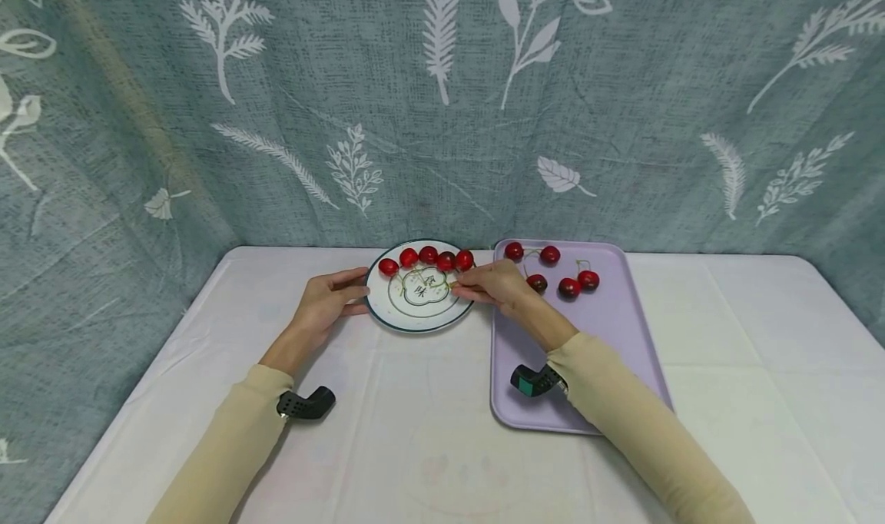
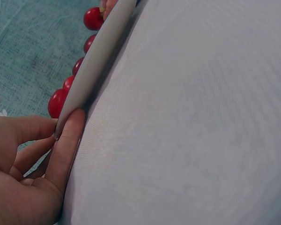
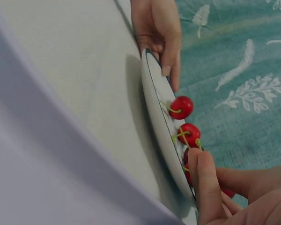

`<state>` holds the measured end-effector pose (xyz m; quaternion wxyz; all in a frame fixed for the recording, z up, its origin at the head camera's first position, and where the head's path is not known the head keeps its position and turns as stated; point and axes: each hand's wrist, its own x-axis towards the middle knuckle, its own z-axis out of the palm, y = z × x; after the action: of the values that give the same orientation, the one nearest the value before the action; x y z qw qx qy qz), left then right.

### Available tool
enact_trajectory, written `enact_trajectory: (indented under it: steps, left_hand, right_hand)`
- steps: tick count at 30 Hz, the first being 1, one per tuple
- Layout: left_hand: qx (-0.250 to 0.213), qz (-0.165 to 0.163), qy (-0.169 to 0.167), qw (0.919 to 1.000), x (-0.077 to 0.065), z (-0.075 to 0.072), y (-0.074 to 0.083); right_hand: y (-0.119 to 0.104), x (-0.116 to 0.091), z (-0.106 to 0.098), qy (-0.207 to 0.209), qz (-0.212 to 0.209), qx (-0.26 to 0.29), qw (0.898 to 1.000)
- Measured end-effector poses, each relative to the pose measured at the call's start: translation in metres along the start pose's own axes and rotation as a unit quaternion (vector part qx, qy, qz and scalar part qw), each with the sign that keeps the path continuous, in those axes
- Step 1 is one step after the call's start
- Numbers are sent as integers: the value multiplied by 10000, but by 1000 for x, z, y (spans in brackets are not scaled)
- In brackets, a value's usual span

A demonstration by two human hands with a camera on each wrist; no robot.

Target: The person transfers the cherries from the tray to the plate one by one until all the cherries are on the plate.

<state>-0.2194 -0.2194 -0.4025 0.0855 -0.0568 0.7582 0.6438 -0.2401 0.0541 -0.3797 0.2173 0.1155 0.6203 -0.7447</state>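
My left hand (image 1: 330,297) pinches the left rim of a white oval plate (image 1: 387,309) with a dark green edge; in the left wrist view its fingers (image 2: 68,145) lie on both sides of the rim. Several red cherries (image 1: 409,257) sit in a row along the plate's far side, their green stems pointing inward over the printed centre. Over the plate's right side, my right hand (image 1: 494,282) pinches a cherry stem (image 3: 198,143) between thumb and fingertips. The rightmost cherry (image 1: 464,260) lies right by those fingers.
A lilac tray (image 1: 588,355) lies to the right of the plate, under my right forearm. Several dark red cherries (image 1: 569,288) with stems rest at its far end. A white cloth (image 1: 387,432) covers the table; a patterned teal curtain (image 1: 415,178) hangs behind.
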Motion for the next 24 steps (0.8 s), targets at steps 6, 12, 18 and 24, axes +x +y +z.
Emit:
enact_trajectory:
  steps: [6, 12, 18, 24]
  left_hand:
    - [-6, 12, -7, 10000, 0, 0, -1]
    - [70, -29, 37, 10000, 1, -1, -1]
    - [154, -7, 56, 9999, 1, 0, -2]
    - [155, 23, 59, 9999, 1, 0, -3]
  right_hand:
    - [0, -3, 1, -4, 22, 7, 10000]
    - [-3, -5, 2, -55, 141, -68, 9999]
    - [-4, -5, 4, -176, 249, -362, 9989]
    - [-4, -6, 4, -230, 301, -589, 9975]
